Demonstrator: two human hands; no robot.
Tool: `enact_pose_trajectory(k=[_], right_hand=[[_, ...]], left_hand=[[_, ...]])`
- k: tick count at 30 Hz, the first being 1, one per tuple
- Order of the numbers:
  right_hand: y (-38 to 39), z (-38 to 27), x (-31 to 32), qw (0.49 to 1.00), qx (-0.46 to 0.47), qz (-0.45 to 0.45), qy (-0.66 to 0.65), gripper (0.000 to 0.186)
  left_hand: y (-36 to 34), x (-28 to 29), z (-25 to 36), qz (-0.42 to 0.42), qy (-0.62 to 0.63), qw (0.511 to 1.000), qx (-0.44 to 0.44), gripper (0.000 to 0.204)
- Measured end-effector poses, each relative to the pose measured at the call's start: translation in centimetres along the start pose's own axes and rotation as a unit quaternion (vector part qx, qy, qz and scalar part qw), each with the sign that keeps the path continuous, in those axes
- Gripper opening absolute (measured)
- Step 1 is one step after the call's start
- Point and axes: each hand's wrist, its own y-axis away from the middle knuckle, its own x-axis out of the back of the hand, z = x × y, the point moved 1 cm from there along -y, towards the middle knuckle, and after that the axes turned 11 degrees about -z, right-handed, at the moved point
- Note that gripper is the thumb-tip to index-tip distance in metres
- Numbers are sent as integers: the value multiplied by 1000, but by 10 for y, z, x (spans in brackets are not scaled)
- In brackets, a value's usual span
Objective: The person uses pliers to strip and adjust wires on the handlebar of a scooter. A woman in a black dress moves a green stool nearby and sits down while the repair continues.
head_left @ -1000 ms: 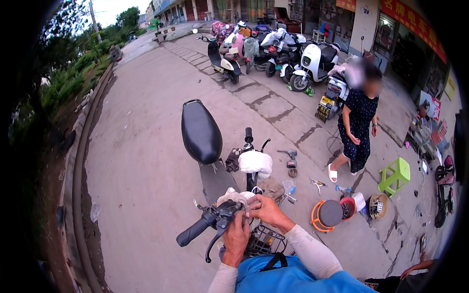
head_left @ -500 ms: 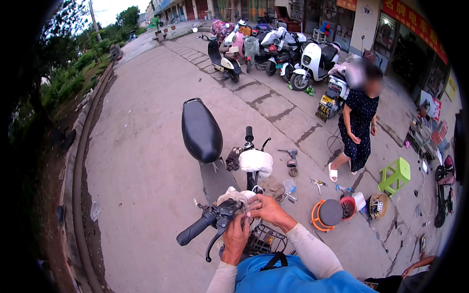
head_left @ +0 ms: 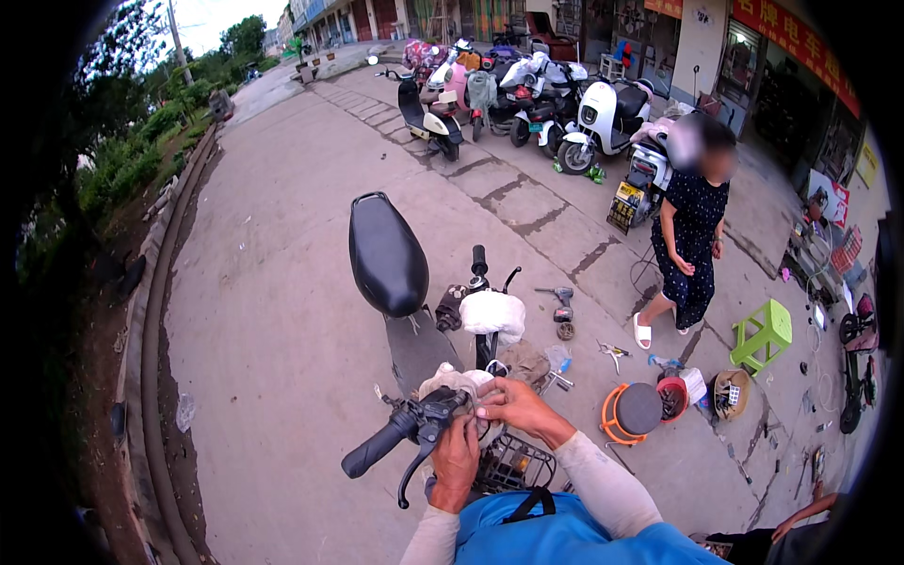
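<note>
A scooter's handlebar crosses in front of me, its black left grip (head_left: 379, 446) and brake lever (head_left: 411, 477) nearest. Dirty pale cloth (head_left: 446, 379) is bundled round the middle of the bar. My left hand (head_left: 456, 465) is closed beside the black switch housing (head_left: 439, 405), fingers pointing up against the cloth's edge. From the right, my right hand (head_left: 524, 407) reaches in with thumb and forefinger pinched together at the cloth. What the fingertips of both hands hold is too small to make out. Behind the bar stands the scooter's black seat (head_left: 388, 254).
White wrapping (head_left: 493, 315) covers part of the bar's far side. On the paving lie a power drill (head_left: 562, 303), pliers (head_left: 614, 352), an orange-legged stool (head_left: 629, 412), a red bowl (head_left: 672, 399) and a green stool (head_left: 765, 335). A person (head_left: 695, 235) stands at right; parked scooters (head_left: 603, 122) line the shopfronts.
Both hands stay at the same place on the handlebar, with only slight finger movement. The view has shifted a little; the person at right stands in nearly the same pose.
</note>
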Motion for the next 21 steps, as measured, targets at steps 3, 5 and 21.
enact_pose_trajectory(k=[3,5,21], right_hand=[[2,5,-1,999,17,-2,-40,36],[0,9,-1,998,34,2,-51,35],[-6,13,1,996,63,-15,-56,32]], left_hand=[[4,-5,-2,-11,31,999,31,10],[2,-4,1,-12,42,998,40,9],[-7,-7,8,-81,481,812,321,13]])
